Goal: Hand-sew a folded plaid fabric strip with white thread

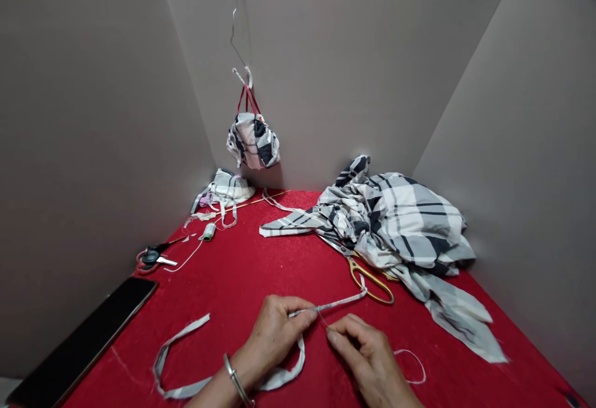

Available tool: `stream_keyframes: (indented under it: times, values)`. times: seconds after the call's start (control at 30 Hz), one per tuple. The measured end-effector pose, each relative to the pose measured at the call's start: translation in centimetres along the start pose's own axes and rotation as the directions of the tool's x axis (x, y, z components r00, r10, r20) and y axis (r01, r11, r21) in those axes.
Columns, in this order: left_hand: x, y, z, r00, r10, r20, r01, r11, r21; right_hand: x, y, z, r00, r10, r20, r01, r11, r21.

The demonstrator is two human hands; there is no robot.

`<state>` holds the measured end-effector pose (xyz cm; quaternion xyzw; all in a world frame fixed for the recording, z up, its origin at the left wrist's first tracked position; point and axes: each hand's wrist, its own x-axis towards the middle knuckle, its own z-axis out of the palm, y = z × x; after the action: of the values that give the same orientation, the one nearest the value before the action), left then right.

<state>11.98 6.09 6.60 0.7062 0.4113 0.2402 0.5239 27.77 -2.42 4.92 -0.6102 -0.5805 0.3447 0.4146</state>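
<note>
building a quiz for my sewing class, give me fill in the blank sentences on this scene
The left hand pinches a pale fabric strip above the table, whose cover is ____.
The large scissors beside the plaid cloth have ____ handles.
The small plaid bundle ____ from a wire hook.
The right hand pinches a thin white ____.
Missing words: red; gold; hangs; thread.

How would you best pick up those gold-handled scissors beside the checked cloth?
Probably by the gold handle loops of the scissors, coming from the near side: the loops lie bare on the red table, while the blades run under the checked cloth.
</note>
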Motion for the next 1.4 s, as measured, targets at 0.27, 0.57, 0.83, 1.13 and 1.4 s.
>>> stream_keyframes:
  times: [0.27, 0.57, 0.83, 1.13, 1.4]
  values:
    - [-0.1, 0.0, 0.1, 1.0, -0.001, 0.003, 0.001, 1.0, -0.019, 0.0, 0.3, 0.1, 1.0, 0.0, -0.01, 0.0, 1.0, -0.011]
    - [0.0, -0.2, 0.0, 1.0, 0.011, 0.002, -0.011, 1.0, -0.013, 0.1, 0.0, 0.0, 1.0, -0.003, -0.016, 0.003, 1.0, -0.028]
    - [-0.1, -0.4, 0.4, 0.995, 0.092, -0.027, -0.089, 0.991, 0.099, 0.2, -0.2, 0.1, 1.0, -0.006, -0.025, 0.004, 0.999, -0.045]
    - [-0.6, -0.2, 1.5, 0.975, 0.178, -0.129, -0.175, 0.984, 0.039, 0.0, 0.0, 0.5, 0.992, -0.088, -0.086, 0.088, 0.996, -0.008]
    - [-0.2, 0.5, 1.5, 0.996, -0.069, -0.059, 0.051, 0.962, -0.268, -0.1, 0.8, 0.9, 0.981, -0.103, -0.167, 0.098, 0.995, -0.036]
